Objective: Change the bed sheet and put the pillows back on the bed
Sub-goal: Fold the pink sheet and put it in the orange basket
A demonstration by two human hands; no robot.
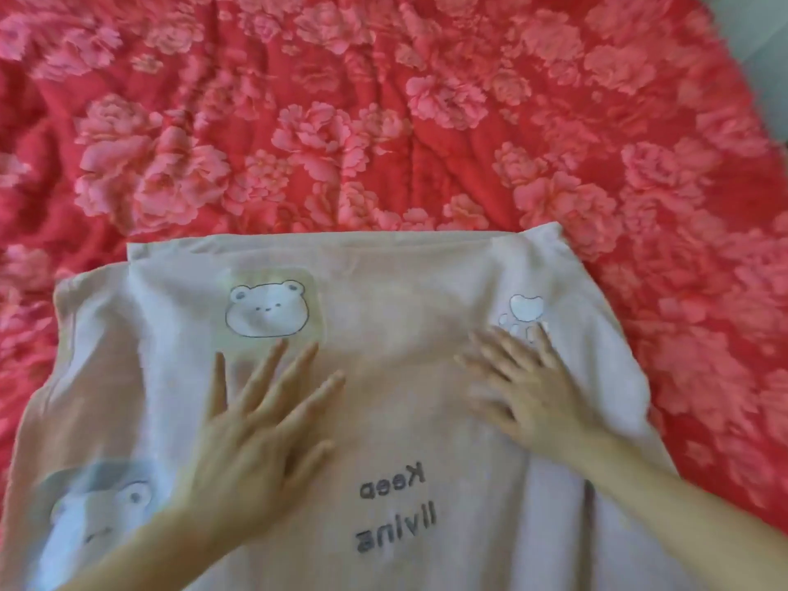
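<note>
Flat and gripping nothing, the left hand (256, 428) and the right hand (533, 394) press on the pale sheet (396, 292), fingers spread apart. It is folded, with backward words on it. It lies near, on the red flowery cover (383, 121). Left fingers point at a bear face (266, 309). Right fingertips touch a paw print (524, 311).

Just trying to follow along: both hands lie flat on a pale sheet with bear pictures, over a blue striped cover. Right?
Not quite. The head view shows the cover is red with pink flowers, not blue striped. The left hand and right hand do lie flat on the pale sheet with bear pictures.
</note>
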